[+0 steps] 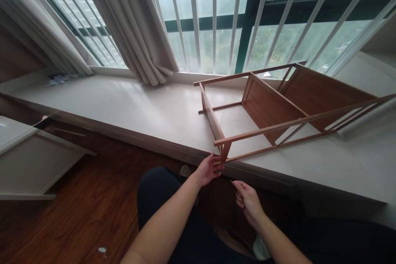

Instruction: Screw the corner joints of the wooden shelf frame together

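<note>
A wide pale window ledge spans the view, barred window and curtain at twelve o'clock; on it, at two o'clock, a wooden shelf frame lies on its side, its near leg overhanging the edge; the left hand closes around that leg's foot, steadying it; at five o'clock the right hand pinches something tiny, likely a fastener; fitting it seems in hand, calling for careful alignment.

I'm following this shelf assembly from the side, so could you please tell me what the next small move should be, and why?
Probably bring the right hand up to the wooden frame at the corner the left hand steadies. The right fingers pinch something small, too small to identify, just below that corner, and the frame lies tipped on the ledge.
</note>
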A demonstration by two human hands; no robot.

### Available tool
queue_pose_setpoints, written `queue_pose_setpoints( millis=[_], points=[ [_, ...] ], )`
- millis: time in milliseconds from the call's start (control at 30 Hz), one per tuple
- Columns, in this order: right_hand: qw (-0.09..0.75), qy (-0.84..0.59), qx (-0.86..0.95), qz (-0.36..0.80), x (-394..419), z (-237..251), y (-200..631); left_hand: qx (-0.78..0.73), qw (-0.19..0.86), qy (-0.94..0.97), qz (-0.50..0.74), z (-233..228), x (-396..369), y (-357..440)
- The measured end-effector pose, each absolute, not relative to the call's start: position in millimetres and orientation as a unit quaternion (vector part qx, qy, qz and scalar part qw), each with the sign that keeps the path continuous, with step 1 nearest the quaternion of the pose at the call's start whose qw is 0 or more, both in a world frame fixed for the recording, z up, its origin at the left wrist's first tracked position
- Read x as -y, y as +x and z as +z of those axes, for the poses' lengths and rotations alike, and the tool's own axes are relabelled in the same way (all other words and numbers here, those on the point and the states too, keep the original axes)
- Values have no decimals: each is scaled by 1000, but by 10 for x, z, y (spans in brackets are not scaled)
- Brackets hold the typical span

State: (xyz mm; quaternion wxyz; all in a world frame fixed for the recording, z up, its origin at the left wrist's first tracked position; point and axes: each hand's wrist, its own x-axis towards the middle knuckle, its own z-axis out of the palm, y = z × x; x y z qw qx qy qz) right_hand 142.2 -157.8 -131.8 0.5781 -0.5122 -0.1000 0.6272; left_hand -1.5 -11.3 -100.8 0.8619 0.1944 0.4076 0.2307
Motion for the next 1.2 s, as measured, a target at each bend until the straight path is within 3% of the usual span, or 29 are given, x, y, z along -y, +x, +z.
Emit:
queue_pose_setpoints(
  millis=[1200],
  points=[
    [711, -507, 36, 485, 935, -1197, 772, -445, 836, 202, 250, -1051, 161, -32]
  ],
)
